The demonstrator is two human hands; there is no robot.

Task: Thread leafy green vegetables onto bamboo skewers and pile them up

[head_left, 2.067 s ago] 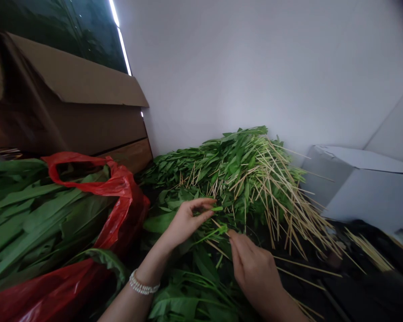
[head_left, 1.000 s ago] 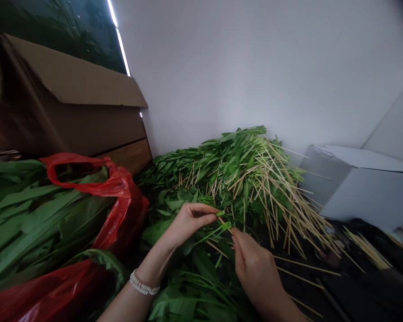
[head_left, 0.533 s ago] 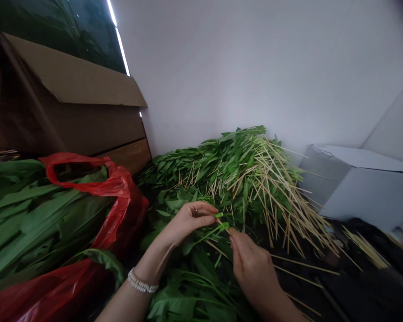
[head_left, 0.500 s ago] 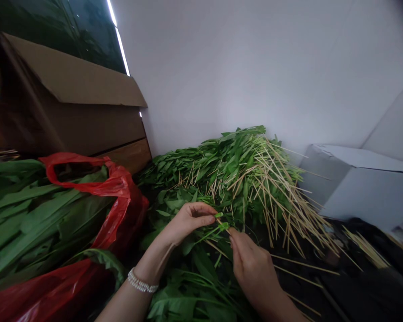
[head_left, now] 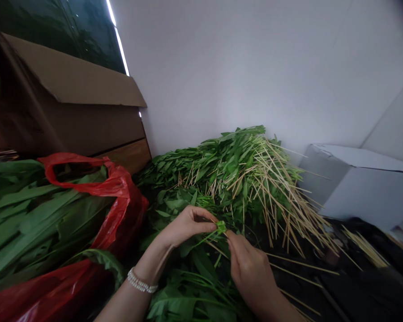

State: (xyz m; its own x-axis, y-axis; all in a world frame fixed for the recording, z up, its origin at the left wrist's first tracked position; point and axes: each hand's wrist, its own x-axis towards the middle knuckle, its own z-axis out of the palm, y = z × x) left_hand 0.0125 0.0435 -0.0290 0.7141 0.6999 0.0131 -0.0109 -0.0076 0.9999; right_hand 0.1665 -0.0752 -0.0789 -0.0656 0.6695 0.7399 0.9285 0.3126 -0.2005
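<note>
- Green stem pieces (head_left: 220,227) sit bunched between your two hands, at the tip of a thin wooden skewer (head_left: 226,233), above the loose leafy greens (head_left: 188,302).
- Your left hand (head_left: 187,225) has its thumb and forefinger pinching the stem pieces from the left; how the other fingers stand, you cannot fully tell. A double-strand beaded bracelet (head_left: 142,282) circles that wrist.
- Your right hand (head_left: 251,268) pinches the skewer just beside the stem pieces, fingers curled in.
- Beyond your hands, a large heap of skewered greens (head_left: 231,158) rests near the pale wall (head_left: 242,67), many of its sticks (head_left: 289,201) fanning out toward the right.
- To your left, a red plastic bag (head_left: 122,188) lies around broad green leaves (head_left: 47,219), with an open cardboard box (head_left: 87,85) behind it.
- To your right, a white box (head_left: 369,192) stands beyond a small bundle of loose skewers (head_left: 366,248) on a dark surface (head_left: 362,290).
</note>
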